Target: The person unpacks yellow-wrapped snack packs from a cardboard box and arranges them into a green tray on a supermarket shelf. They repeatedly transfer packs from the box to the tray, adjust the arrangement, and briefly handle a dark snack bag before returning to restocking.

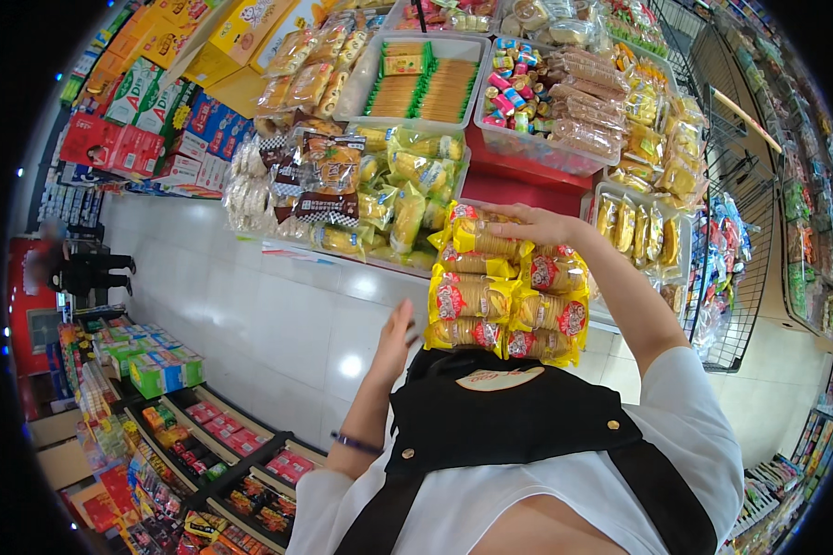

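Right in front of my body are several yellow packs of round biscuits (472, 298), with red and white labels and clear windows. They lie in rows at the near edge of the display. My right hand (532, 228) reaches over the far packs, its fingers stretched out and resting on the upper row. Beside the packs on the left is my left hand (396, 340), raised and apart from them, fingers extended and nothing in it. Whatever supports the packs underneath is hidden.
Beyond the packs, a bare red display section (528, 176) shows between plastic bins. A bin of wrapped corn (416, 171) is at left, a bin of green-edged packets (426, 79) behind. A wire cart (740, 268) stands at right. Another person (88, 270) stands far left.
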`<state>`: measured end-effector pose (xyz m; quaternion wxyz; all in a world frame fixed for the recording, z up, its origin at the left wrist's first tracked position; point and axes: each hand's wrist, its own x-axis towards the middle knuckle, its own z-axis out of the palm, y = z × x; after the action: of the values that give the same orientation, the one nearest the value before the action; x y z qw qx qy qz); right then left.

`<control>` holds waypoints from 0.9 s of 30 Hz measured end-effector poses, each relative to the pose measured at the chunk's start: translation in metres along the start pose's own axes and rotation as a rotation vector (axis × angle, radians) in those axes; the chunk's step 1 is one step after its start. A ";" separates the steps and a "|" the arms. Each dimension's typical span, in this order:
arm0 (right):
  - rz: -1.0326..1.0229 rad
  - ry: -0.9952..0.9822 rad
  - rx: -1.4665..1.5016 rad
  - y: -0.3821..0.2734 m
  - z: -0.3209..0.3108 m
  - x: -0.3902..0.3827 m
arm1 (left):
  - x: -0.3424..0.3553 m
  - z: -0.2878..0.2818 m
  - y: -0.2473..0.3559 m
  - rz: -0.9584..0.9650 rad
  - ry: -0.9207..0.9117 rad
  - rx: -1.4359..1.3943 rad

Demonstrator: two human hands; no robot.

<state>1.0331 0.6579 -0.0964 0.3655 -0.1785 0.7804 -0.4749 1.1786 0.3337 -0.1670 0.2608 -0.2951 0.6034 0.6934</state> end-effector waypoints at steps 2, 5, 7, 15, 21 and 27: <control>-0.026 0.038 -0.066 0.015 0.002 0.005 | -0.007 -0.014 -0.030 -0.076 -0.197 -0.074; -0.027 0.081 -0.109 0.041 0.005 0.013 | -0.017 -0.012 -0.033 -0.101 -0.441 -0.018; 0.017 0.097 -0.108 0.043 0.000 0.015 | -0.016 0.000 -0.020 -0.081 -0.419 0.045; 0.047 0.198 -0.090 0.055 -0.041 0.029 | 0.042 0.024 -0.019 -0.063 -0.465 -0.226; 0.072 0.183 -0.048 0.048 -0.064 0.039 | 0.081 0.033 -0.027 -0.038 -0.589 -0.399; 0.072 0.199 -0.041 0.059 -0.074 0.045 | 0.096 0.056 -0.023 -0.001 -0.497 -0.410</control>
<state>0.9519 0.7036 -0.1456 0.2990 -0.1098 0.8284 -0.4607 1.1237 0.3934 -0.2468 0.3358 -0.1634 0.3688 0.8512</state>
